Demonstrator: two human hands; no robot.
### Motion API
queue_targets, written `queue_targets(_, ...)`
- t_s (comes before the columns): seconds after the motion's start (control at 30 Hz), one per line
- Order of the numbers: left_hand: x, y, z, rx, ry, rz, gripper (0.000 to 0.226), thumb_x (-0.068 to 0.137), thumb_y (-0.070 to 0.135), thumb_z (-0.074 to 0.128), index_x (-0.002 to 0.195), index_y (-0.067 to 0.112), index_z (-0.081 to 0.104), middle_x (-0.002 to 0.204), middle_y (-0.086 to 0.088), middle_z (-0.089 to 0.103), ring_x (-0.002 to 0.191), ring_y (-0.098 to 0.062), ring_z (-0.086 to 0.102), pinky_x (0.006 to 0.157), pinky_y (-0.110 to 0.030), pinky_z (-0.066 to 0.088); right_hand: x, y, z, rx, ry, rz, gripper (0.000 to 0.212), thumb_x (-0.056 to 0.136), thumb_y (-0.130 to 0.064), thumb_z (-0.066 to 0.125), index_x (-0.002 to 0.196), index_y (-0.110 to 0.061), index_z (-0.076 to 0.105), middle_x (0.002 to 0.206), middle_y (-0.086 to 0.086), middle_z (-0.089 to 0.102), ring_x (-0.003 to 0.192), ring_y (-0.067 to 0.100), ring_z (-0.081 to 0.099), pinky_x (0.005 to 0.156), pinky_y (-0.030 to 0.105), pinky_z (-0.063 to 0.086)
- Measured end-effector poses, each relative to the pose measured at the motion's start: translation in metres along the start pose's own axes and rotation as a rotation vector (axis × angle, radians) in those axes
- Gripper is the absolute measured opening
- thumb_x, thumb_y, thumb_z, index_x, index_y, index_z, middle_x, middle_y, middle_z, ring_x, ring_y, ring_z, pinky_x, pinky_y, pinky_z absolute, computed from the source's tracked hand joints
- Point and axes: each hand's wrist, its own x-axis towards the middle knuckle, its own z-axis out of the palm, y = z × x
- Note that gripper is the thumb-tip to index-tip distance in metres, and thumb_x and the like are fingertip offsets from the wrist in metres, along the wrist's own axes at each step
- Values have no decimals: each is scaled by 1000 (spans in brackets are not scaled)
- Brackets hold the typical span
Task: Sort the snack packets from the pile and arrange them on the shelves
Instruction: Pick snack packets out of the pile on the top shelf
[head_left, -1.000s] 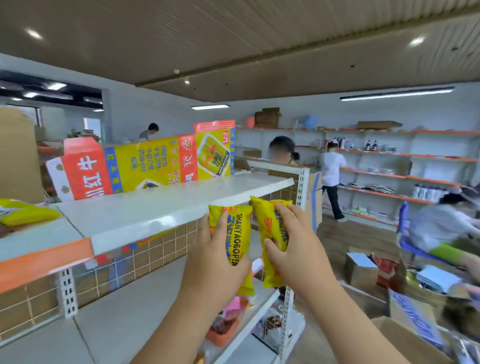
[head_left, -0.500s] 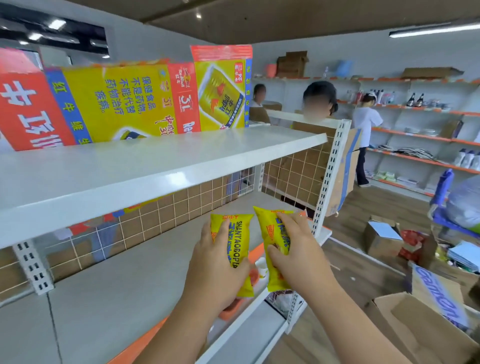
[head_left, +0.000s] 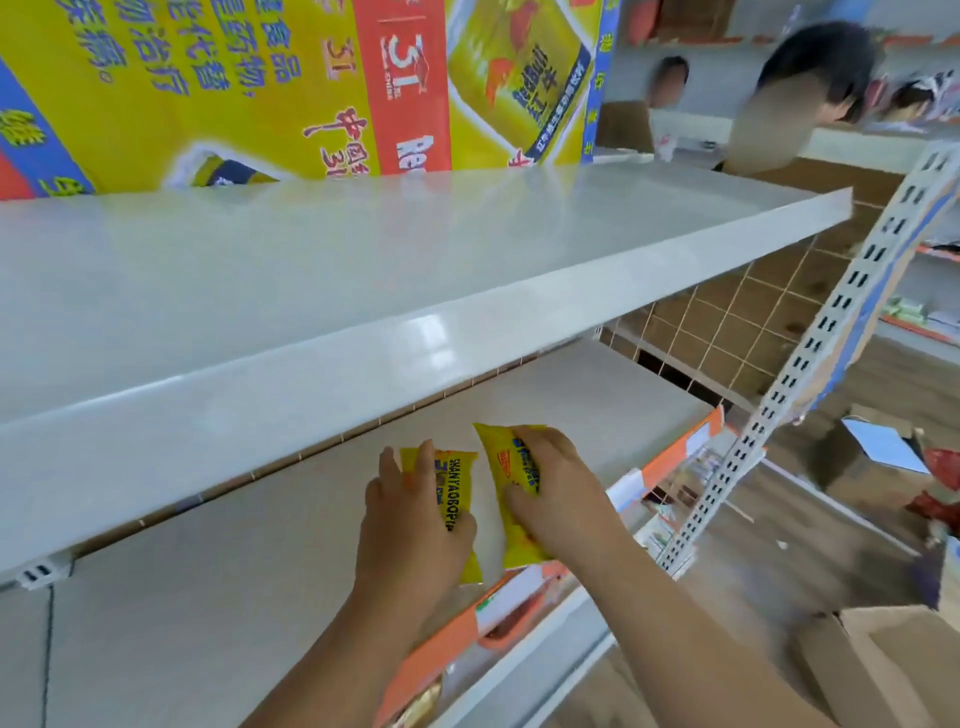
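Note:
Two yellow snack packets are low over the middle shelf (head_left: 249, 545), near its orange front edge. My left hand (head_left: 410, 525) grips the left yellow packet (head_left: 457, 491), which has dark lettering along its length. My right hand (head_left: 558, 499) grips the right yellow packet (head_left: 501, 467), with fingers curled over its top. The packets sit side by side, a small gap between them. Whether they touch the shelf surface I cannot tell.
A white upper shelf (head_left: 363, 291) overhangs the hands, with a large yellow and red carton (head_left: 311, 88) standing on it. A perforated upright post (head_left: 831, 332) stands to the right. Open cardboard boxes (head_left: 893, 670) lie on the wooden floor. People stand behind the rack.
Both hands have moved forward and down with their packets, from in front of the shelf edge to over the middle shelf. The view has tilted downward and closer.

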Motion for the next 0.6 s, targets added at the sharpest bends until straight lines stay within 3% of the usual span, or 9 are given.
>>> queue_targets(0.1, -2, -17, 28, 165, -39, 90, 79, 88, 60, 43, 157, 30, 20, 164, -8, 17, 144, -33, 24, 101, -46, 45, 8, 15, 38, -228, -104, -60, 60, 92, -51, 41, 148, -30, 40, 157, 0, 28, 125, 31, 47, 98, 42, 48)
queue_targets(0.2, -7, -23, 50, 305, -115, 106, 77, 85, 62, 39, 156, 32, 32, 162, -6, 29, 146, -35, 29, 92, -48, 48, 4, 33, 65, -375, -207, -111, 73, 85, -56, 19, 151, -31, 38, 161, 2, 30, 127, 30, 47, 94, 44, 51)
queue_targets(0.3, -3, -15, 58, 297, -96, 42, 74, 82, 57, 41, 151, 30, 45, 157, -9, 40, 142, -37, 38, 85, -50, 50, 12, 41, 71, -399, -180, -153, 65, 86, -48, 29, 145, -27, 46, 153, 4, 42, 123, 30, 50, 85, 44, 54)
queue_targets(0.37, 1, -8, 63, 311, -64, -2, 75, 82, 54, 39, 152, 29, 42, 158, -8, 39, 144, -37, 36, 85, -49, 50, 23, 43, 70, -470, -168, -201, 58, 84, -39, 37, 136, -20, 54, 148, 5, 47, 125, 31, 49, 79, 44, 54)
queue_targets(0.5, 10, 14, 73, 338, -46, -116, 78, 84, 52, 39, 158, 30, 28, 163, -6, 27, 150, -34, 23, 92, -46, 46, 44, 58, 65, -515, -249, -270, 65, 81, -25, 57, 145, -17, 47, 156, 5, 39, 139, 36, 40, 88, 46, 52)
queue_targets(0.6, 20, 34, 84, 363, -54, -195, 79, 87, 53, 37, 160, 29, 21, 165, -7, 20, 151, -35, 16, 96, -45, 43, 63, 83, 50, -497, -276, -298, 68, 87, -21, 50, 154, -21, 35, 164, 1, 25, 147, 33, 27, 99, 46, 45)
